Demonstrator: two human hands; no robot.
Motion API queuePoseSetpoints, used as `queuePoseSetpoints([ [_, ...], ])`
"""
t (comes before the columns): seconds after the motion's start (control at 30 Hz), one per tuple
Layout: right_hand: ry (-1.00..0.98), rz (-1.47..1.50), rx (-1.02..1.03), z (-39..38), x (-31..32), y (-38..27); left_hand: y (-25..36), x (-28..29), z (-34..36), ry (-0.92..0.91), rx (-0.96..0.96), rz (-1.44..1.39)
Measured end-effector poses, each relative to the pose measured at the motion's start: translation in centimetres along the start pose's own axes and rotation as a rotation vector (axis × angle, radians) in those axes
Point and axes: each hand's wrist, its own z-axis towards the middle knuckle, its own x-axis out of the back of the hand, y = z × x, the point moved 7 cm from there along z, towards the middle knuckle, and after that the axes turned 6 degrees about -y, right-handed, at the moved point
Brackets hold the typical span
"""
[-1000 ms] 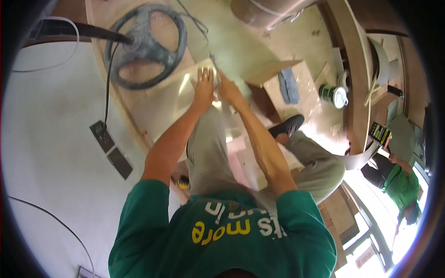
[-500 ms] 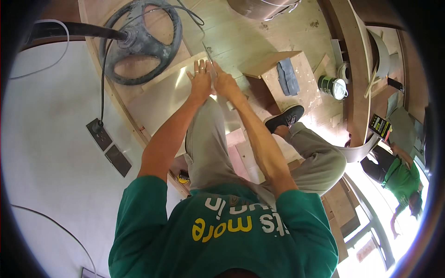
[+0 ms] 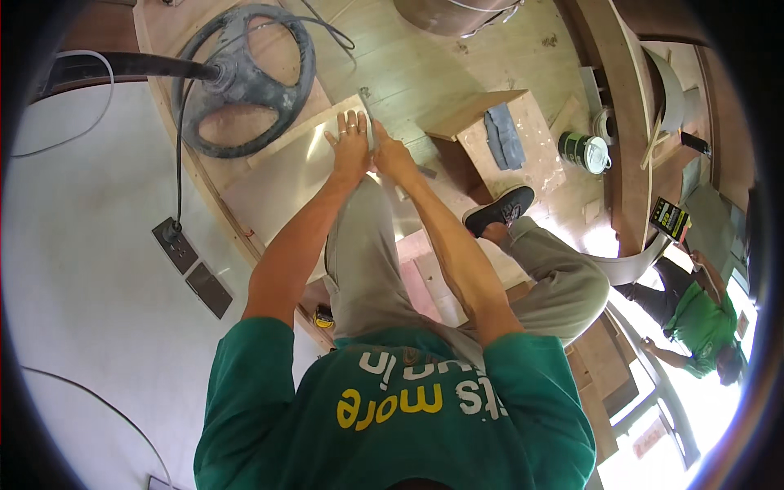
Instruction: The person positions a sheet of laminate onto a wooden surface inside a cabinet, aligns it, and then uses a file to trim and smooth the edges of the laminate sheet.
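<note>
My left hand [image 3: 351, 151] lies flat with spread fingers on a shiny, pale panel [image 3: 282, 188], near its right edge. A ring shows on one finger. Close beside it, my right hand [image 3: 394, 158] is closed around a thin-bladed tool at that same edge. The fingers hide most of the tool, and its exact kind cannot be made out. My left knee reaches up to the panel, just below both hands.
A dusty wheel-shaped base [image 3: 245, 82] on a black pole stands left of the panel, with a cable over it. Right are a wooden box [image 3: 531, 139] with a grey cloth [image 3: 504, 136], a paint can [image 3: 584, 153] and a person in green [image 3: 704, 327]. A tape measure [image 3: 323, 316] lies by my left thigh.
My right hand has moved slightly down along the panel's edge, and the thin blade no longer sticks out beyond it. My left hand stays pressed down. At right, the other person has shifted posture.
</note>
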Motion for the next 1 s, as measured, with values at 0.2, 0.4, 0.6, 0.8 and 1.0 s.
queuePoseSetpoints([
  [0.2,0.022,-0.004,0.041,-0.8,0.1,0.4,-0.3,0.0,-0.3,-0.041,0.013,0.022],
  [0.4,-0.050,0.003,0.002,1.9,-0.2,1.5,0.4,1.1,0.0,-0.026,-0.010,-0.025],
  [0.6,-0.068,0.019,0.004,-1.5,0.1,-0.4,-0.1,1.1,0.5,0.030,-0.002,0.017],
  [0.8,0.003,0.008,0.015,-0.1,-0.1,1.4,0.4,0.7,-0.1,-0.071,0.028,-0.015],
  [1.0,0.002,0.029,-0.026,-2.9,0.1,-0.1,0.3,0.9,-0.2,-0.029,0.004,-0.007],
])
